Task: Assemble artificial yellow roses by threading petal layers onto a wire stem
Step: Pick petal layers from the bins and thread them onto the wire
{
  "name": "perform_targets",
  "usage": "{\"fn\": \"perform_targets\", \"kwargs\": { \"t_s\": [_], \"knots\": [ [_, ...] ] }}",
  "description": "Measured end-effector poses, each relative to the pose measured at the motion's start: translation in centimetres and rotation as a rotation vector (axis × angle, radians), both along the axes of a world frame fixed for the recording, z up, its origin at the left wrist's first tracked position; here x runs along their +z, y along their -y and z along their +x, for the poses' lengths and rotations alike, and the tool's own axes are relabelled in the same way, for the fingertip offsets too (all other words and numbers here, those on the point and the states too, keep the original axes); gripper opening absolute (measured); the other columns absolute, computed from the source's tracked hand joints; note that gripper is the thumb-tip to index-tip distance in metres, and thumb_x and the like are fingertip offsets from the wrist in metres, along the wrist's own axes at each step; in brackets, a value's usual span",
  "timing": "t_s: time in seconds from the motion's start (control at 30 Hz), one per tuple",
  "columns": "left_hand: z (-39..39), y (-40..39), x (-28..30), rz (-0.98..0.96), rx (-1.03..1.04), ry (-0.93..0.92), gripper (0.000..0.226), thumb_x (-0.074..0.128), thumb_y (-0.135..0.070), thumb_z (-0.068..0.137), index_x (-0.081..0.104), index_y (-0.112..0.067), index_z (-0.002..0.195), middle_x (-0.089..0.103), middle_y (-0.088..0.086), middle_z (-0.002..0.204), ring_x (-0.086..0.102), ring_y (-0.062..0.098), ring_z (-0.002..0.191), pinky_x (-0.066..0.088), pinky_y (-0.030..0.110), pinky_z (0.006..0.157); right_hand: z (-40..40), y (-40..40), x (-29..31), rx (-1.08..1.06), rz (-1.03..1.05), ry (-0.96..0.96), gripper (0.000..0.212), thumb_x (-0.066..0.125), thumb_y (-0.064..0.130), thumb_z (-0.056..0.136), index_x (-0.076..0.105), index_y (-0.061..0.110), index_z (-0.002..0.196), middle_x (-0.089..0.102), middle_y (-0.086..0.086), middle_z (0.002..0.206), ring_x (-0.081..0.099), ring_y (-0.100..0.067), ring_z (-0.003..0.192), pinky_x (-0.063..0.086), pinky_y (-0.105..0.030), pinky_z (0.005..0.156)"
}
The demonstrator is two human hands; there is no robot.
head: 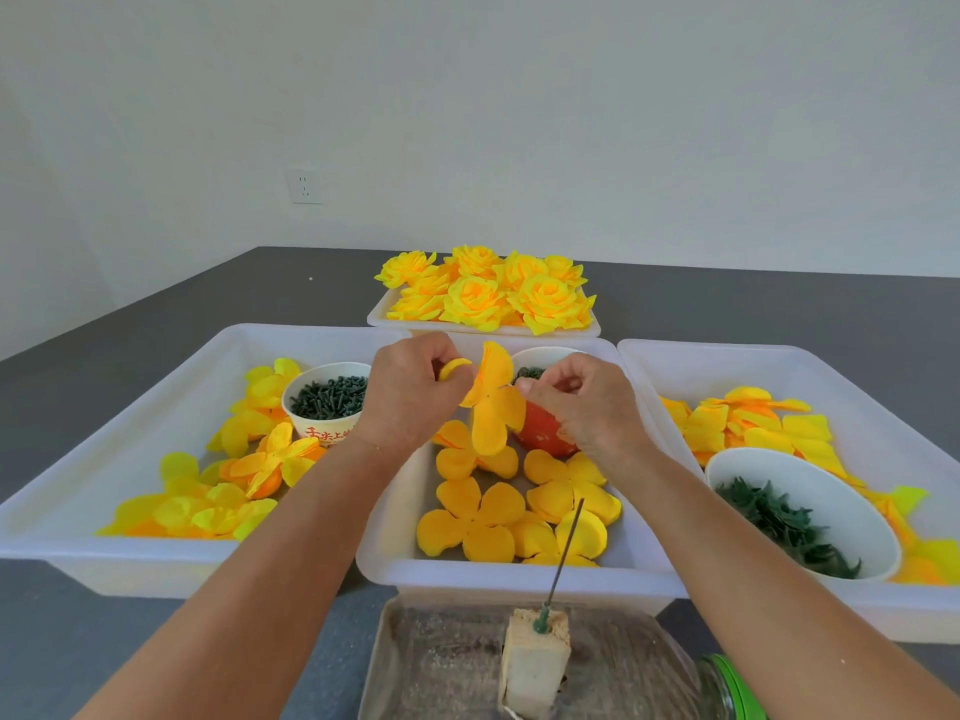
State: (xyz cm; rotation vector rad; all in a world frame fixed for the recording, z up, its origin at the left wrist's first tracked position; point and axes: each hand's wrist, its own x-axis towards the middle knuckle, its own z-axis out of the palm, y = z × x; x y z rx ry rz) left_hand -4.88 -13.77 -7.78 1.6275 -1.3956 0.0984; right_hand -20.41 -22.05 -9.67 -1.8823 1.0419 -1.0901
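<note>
Above the middle tray [395, 537], my left hand [410, 392] pinches a small yellow petal piece [454, 367] and the edge of a larger yellow petal layer [493, 402]. My right hand [582, 402] pinches the same layer near its centre from the right. Loose petal layers [478, 522] lie flat in the tray below. A thin wire stem [563, 553] stands tilted in a foam block [535, 662] close to me, with nothing on it.
The left tray [104, 407] holds yellow petals and a paper cup of dark green pieces [327, 397]. The right tray [831, 376] holds petals and a white bowl of green pieces [800, 517]. Finished yellow roses [488, 293] fill a far tray. A red object [545, 433] lies under my right hand.
</note>
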Motion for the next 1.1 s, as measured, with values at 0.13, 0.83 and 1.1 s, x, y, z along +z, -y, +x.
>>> {"fn": "perform_targets", "kwargs": {
  "t_s": [0.13, 0.83, 1.1],
  "knots": [
    [-0.8, -0.1, -0.2, 0.041, -0.176, -0.084, 0.01, 0.062, -0.002, 0.084, 0.059, -0.002, 0.074, 0.056, 0.012, 0.066, 0.058, 0.027, 0.057, 0.05, 0.035, 0.052, 0.1, -0.9, 0.2, 0.233, 0.157, 0.073, 0.035, 0.068, 0.035, 0.083, 0.066, -0.001, 0.081, 0.066, -0.002, 0.065, 0.06, -0.002, 0.056, 0.049, -0.019, 0.052],
    [-1.0, -0.8, 0.3, 0.273, -0.433, -0.447, 0.016, 0.079, -0.005, 0.068, 0.066, -0.01, 0.073, 0.068, 0.009, 0.088, 0.06, 0.015, 0.077, 0.053, 0.031, 0.075, -0.2, -1.1, 1.0, 0.436, 0.552, 0.302, 0.031, 0.052, 0.03, 0.093, 0.068, 0.003, 0.099, 0.071, -0.015, 0.089, 0.068, -0.023, 0.074, 0.057, -0.03, 0.062],
    [-1.1, -0.5, 0.1, 0.269, -0.306, -0.518, 0.04, 0.08, -0.027, 0.067, 0.06, 0.003, 0.083, 0.063, 0.012, 0.072, 0.061, 0.014, 0.059, 0.056, 0.028, 0.058, -0.2, -1.5, 0.6, 0.549, 0.446, 0.126, 0.022, 0.054, 0.026, 0.094, 0.068, 0.009, 0.093, 0.073, -0.005, 0.078, 0.07, -0.017, 0.072, 0.058, -0.027, 0.064]
  ]
}}
